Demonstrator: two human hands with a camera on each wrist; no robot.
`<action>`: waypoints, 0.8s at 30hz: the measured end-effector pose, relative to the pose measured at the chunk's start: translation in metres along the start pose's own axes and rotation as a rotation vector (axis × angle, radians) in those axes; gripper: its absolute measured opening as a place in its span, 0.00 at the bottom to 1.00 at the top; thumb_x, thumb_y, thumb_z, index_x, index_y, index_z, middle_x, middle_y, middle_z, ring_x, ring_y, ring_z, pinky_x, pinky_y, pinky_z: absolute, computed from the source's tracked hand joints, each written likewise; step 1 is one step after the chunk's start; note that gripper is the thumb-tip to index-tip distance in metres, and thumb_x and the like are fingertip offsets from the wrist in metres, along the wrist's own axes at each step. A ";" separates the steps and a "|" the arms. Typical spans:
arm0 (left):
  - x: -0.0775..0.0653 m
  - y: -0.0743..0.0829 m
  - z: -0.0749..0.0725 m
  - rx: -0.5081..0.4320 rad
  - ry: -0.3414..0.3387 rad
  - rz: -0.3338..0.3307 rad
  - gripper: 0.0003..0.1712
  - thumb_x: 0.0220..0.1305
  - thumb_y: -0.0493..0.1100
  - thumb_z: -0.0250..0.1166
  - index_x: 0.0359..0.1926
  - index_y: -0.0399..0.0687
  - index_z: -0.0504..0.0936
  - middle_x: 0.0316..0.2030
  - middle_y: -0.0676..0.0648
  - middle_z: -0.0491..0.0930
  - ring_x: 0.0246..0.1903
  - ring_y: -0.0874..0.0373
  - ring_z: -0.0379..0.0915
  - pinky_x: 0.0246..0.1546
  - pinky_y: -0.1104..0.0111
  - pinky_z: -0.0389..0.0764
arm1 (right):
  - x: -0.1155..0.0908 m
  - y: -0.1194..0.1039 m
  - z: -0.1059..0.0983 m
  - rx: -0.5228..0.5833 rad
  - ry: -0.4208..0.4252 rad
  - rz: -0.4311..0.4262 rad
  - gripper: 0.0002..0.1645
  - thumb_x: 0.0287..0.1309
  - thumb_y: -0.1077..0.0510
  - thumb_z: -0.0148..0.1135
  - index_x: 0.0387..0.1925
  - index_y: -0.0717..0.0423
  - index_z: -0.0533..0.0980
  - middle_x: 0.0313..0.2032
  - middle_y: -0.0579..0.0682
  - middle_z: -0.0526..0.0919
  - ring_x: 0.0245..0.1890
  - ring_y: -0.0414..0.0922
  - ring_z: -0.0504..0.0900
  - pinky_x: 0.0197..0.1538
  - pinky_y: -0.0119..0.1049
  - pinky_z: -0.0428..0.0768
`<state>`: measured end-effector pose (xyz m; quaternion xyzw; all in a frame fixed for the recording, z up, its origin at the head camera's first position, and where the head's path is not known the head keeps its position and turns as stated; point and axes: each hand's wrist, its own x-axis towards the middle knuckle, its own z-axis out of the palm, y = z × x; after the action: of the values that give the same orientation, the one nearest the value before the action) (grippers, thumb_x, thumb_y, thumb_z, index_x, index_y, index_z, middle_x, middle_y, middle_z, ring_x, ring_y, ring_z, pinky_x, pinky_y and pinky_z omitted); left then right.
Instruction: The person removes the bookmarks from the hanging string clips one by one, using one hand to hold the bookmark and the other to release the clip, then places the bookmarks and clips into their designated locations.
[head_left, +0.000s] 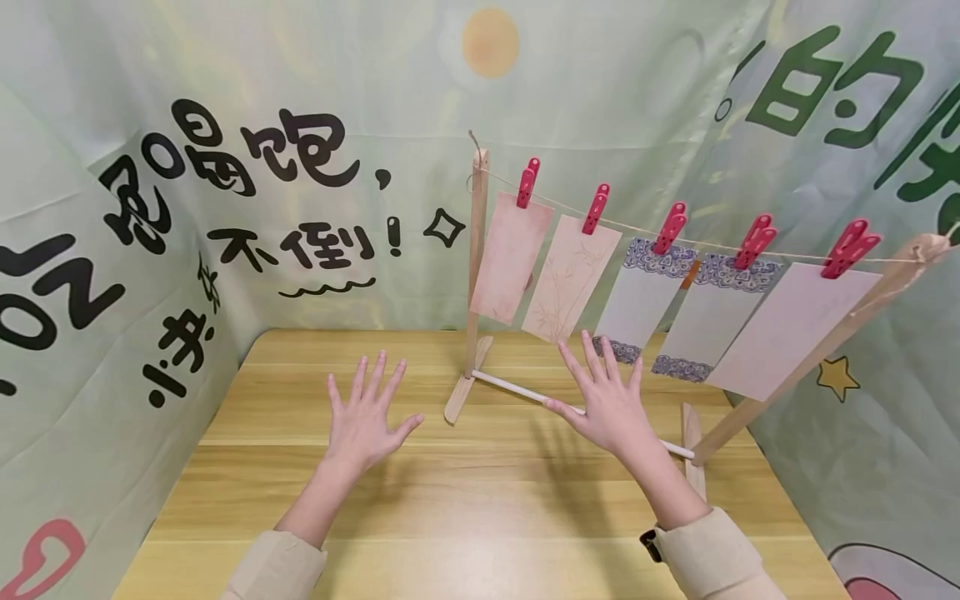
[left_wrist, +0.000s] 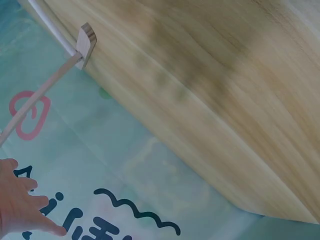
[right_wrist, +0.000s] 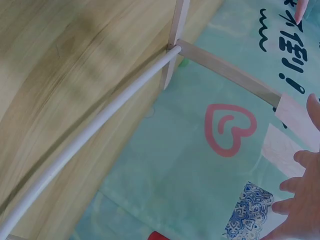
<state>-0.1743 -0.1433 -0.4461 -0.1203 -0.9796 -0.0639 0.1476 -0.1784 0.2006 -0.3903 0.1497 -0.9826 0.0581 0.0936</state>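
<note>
My left hand [head_left: 365,425] hovers over the table with its fingers spread, holding nothing. To its right, my right hand [head_left: 609,404] is also spread and bare, in front of a wooden rack [head_left: 477,250]. A string [head_left: 637,227] runs between the rack's two posts. From it hang several paper cards under red clothespins [head_left: 528,183]: a pink card [head_left: 512,258], a pale card with branches [head_left: 572,279], blue-patterned cards [head_left: 645,292] and a plain pale card [head_left: 798,329]. In the right wrist view the fingers [right_wrist: 300,185] appear near the cards; whether they touch cannot be told.
The rack stands on wooden feet [head_left: 468,381] joined by a white rod [head_left: 517,389], on the right part of the wooden table [head_left: 300,500]. Printed fabric [head_left: 420,100] with large characters hangs behind the table and at both sides.
</note>
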 end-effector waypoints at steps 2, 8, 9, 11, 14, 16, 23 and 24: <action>0.000 0.000 0.000 -0.004 0.002 -0.001 0.47 0.54 0.73 0.49 0.70 0.61 0.47 0.70 0.45 0.43 0.69 0.45 0.31 0.58 0.38 0.29 | 0.000 0.000 0.000 0.001 0.003 -0.001 0.51 0.53 0.29 0.50 0.71 0.39 0.42 0.71 0.54 0.36 0.69 0.57 0.32 0.57 0.68 0.26; 0.001 0.000 0.001 -0.011 -0.004 -0.004 0.47 0.55 0.72 0.49 0.71 0.60 0.47 0.71 0.46 0.40 0.69 0.46 0.30 0.59 0.39 0.28 | 0.000 0.000 -0.001 -0.008 0.031 -0.024 0.50 0.54 0.32 0.52 0.71 0.39 0.42 0.71 0.55 0.38 0.69 0.57 0.34 0.58 0.68 0.29; 0.001 -0.001 0.001 -0.013 -0.004 -0.004 0.47 0.56 0.72 0.49 0.71 0.60 0.47 0.71 0.46 0.40 0.69 0.46 0.30 0.59 0.39 0.29 | 0.000 0.000 -0.001 -0.017 0.039 -0.030 0.49 0.54 0.32 0.52 0.71 0.40 0.43 0.71 0.56 0.39 0.69 0.57 0.35 0.58 0.68 0.30; 0.002 -0.001 0.002 -0.024 0.007 0.000 0.46 0.56 0.71 0.49 0.70 0.59 0.48 0.71 0.45 0.41 0.69 0.46 0.32 0.59 0.39 0.30 | 0.000 0.001 -0.002 -0.035 0.058 -0.043 0.48 0.55 0.33 0.52 0.71 0.41 0.44 0.70 0.56 0.41 0.69 0.57 0.37 0.60 0.66 0.32; 0.004 -0.002 0.003 -0.056 0.035 0.009 0.45 0.58 0.69 0.49 0.70 0.58 0.49 0.70 0.43 0.45 0.69 0.45 0.35 0.60 0.41 0.29 | 0.001 0.002 -0.003 -0.057 0.102 -0.070 0.45 0.56 0.35 0.52 0.70 0.42 0.48 0.70 0.57 0.46 0.69 0.56 0.42 0.62 0.63 0.35; 0.006 -0.003 0.005 -0.077 0.065 0.020 0.43 0.58 0.68 0.49 0.70 0.57 0.51 0.68 0.42 0.50 0.68 0.45 0.39 0.61 0.42 0.30 | 0.003 0.003 -0.005 -0.057 0.146 -0.094 0.44 0.56 0.36 0.53 0.69 0.44 0.51 0.69 0.57 0.49 0.68 0.56 0.45 0.63 0.62 0.38; 0.018 -0.007 0.004 -0.096 0.161 0.080 0.39 0.59 0.66 0.48 0.66 0.52 0.59 0.62 0.40 0.61 0.63 0.45 0.52 0.62 0.43 0.39 | 0.012 0.004 -0.016 -0.069 0.329 -0.216 0.36 0.56 0.41 0.55 0.63 0.51 0.63 0.62 0.59 0.63 0.62 0.57 0.59 0.62 0.56 0.52; 0.020 -0.007 0.004 -0.097 0.172 0.088 0.38 0.60 0.66 0.48 0.65 0.51 0.60 0.62 0.40 0.62 0.62 0.45 0.53 0.62 0.43 0.40 | 0.014 0.004 -0.019 -0.072 0.349 -0.231 0.35 0.56 0.41 0.55 0.62 0.52 0.64 0.61 0.59 0.64 0.61 0.57 0.60 0.62 0.55 0.54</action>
<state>-0.1962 -0.1448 -0.4444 -0.1641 -0.9530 -0.1147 0.2276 -0.1899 0.2035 -0.3696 0.2454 -0.9292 0.0372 0.2737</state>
